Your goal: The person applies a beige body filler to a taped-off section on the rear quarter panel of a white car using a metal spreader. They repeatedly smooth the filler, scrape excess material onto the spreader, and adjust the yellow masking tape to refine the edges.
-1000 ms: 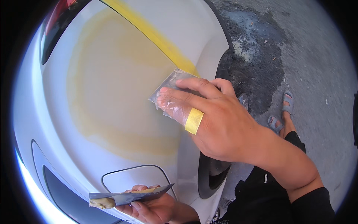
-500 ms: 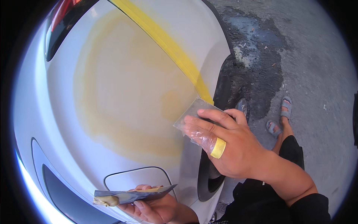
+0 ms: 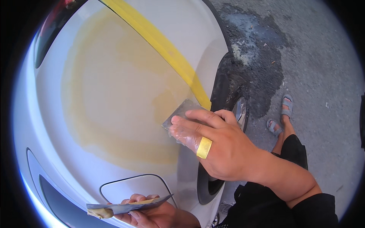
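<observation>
Nearest, at the bottom of the frame, the left hand (image 3: pixel 159 216) grips a thin grey board (image 3: pixel 133 207). A soft beige lump of putty (image 3: pixel 100 213) sits at the board's left end. Slightly right of centre, the right hand (image 3: pixel 224 152) grips a flat scraper (image 3: pixel 181 112), fingertips spread on its face; the thumb is hidden. Clear film (image 3: pixel 188 138) covers part of this hand, with a yellow band (image 3: pixel 204 148) across it.

Beyond the hands, the white car panel (image 3: pixel 49 98) bears a broad beige patch (image 3: pixel 114 87) from the upper left to the centre. The scraper lies over the patch's lower right side, near the lower end of the yellow tape (image 3: pixel 169 51); edge contact cannot be confirmed.

Step in hand, as judged: spreading and smoothing putty over the patch. The next move calls for a low, even scraper angle, light pressure and a stroke kept off the tape; hold the board level so the lump does not drop.

Farthest, the grey ground (image 3: pixel 323 76) fills the right of the frame.
</observation>
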### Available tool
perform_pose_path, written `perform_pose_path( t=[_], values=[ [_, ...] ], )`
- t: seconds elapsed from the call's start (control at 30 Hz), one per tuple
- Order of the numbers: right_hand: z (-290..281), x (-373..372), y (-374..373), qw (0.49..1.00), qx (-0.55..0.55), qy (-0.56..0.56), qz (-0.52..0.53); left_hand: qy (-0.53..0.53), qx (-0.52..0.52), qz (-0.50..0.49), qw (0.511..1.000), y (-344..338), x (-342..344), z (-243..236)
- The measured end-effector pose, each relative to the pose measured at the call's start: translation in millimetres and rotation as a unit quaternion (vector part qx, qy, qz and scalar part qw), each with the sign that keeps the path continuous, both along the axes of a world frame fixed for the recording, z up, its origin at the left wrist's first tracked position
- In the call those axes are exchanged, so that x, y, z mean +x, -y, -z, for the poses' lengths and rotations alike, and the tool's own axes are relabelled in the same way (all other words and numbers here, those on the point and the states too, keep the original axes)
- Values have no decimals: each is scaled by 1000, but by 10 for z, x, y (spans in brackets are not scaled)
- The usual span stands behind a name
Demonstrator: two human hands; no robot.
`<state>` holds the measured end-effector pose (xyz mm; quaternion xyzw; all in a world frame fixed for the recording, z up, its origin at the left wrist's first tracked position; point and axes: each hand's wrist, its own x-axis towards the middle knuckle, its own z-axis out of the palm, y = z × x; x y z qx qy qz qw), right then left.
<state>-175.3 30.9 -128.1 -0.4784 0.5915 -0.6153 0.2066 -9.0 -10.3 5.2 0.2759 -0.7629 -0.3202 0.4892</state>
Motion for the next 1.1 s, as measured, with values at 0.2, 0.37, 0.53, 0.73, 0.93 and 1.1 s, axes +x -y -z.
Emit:
perform_pose_path(
  t=[0.2,0.37,0.53,0.73,0.93,1.1],
  values=[
    [63,65,-151,1000,4,18,-9,7,-41,-89,995,-3,-60,65],
    [61,-373,78,997,-25,21,64,12,-36,-65,997,51,-1,71],
    [65,-271,108,999,-14,40,14,8,-60,-109,992,-12,-31,50],
    [102,-14,-128,998,16,58,-32,5,-44,-94,995,1,-47,68],
    [102,-122,-366,995,55,70,-32,-1,-40,-93,995,23,11,85],
    [210,-148,-309,998,26,58,22,-7,-13,-31,999,43,88,47]
  ],
)
